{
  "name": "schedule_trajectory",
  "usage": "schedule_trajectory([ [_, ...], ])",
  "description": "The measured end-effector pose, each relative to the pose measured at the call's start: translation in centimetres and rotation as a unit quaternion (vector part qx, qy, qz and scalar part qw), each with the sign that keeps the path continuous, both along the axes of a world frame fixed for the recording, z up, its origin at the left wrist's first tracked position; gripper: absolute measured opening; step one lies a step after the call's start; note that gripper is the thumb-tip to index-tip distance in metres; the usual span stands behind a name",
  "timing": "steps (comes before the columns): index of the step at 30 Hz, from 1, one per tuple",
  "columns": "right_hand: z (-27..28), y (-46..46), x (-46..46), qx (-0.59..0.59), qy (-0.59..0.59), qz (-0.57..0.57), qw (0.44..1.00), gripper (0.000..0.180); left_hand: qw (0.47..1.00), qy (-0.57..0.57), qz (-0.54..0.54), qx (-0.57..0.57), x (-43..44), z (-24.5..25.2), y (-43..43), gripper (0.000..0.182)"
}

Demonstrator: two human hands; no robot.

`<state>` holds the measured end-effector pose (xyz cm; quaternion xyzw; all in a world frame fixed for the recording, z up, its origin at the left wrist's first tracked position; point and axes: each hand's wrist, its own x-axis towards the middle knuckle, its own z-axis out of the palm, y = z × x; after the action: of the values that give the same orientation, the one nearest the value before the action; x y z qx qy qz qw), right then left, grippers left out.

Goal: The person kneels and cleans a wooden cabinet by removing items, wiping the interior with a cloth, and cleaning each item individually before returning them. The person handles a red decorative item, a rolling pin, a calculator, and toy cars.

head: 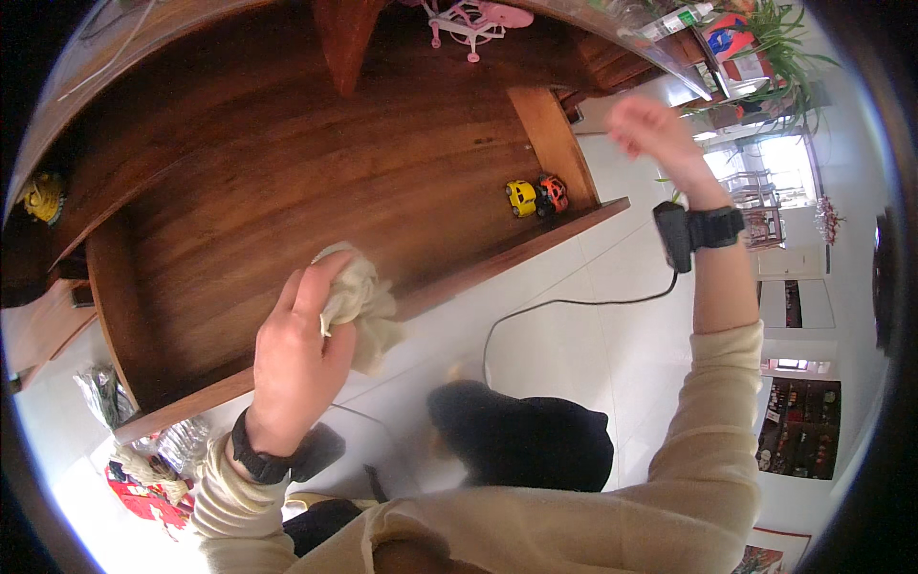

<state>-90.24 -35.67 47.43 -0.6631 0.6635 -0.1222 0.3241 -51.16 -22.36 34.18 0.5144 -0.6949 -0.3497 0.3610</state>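
Note:
My left hand (301,359) grips a crumpled cream cloth (358,301) above the front of an open wooden drawer (287,179). Part of the cloth hangs over the drawer's front board (516,251). My right hand (652,143) is raised beyond the drawer's right end, blurred, with its fingers loosely bent and nothing visible in it. Inside the drawer's right corner, a yellow toy car (521,198) stands beside an orange and black toy vehicle (552,194).
A cable (559,301) trails from the black device (673,233) on my right wrist. Pink and white toy furniture (473,21) sits beyond the drawer. Plastic-wrapped items (183,441) and a red bag (147,495) lie at lower left. A leafy plant (774,50) stands at upper right.

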Motion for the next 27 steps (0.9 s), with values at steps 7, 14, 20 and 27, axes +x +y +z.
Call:
schedule_trajectory([
  [7, -12.0, -4.6, -4.2, 0.377, 0.135, 0.037, 0.916, 0.041, 1.0, -0.012, -0.004, 0.017, -0.2, 0.2, -0.2, 0.048],
  [14, -16.5, -7.6, -6.8, 0.442, 0.199, 0.126, 0.866, 0.043, 1.0, -0.027, 0.001, 0.009, -0.1, 0.1, -0.2, 0.048],
  [20, -14.3, -6.2, -6.7, 0.307, 0.1, 0.035, 0.946, 0.028, 0.998, 0.061, 0.012, 0.004, 0.3, -0.4, -0.3, 0.045],
  [27, -11.3, -5.5, -4.9, 0.123, 0.133, 0.055, 0.982, 0.021, 0.988, 0.15, 0.026, 0.013, 0.6, -0.6, 0.1, 0.041],
])
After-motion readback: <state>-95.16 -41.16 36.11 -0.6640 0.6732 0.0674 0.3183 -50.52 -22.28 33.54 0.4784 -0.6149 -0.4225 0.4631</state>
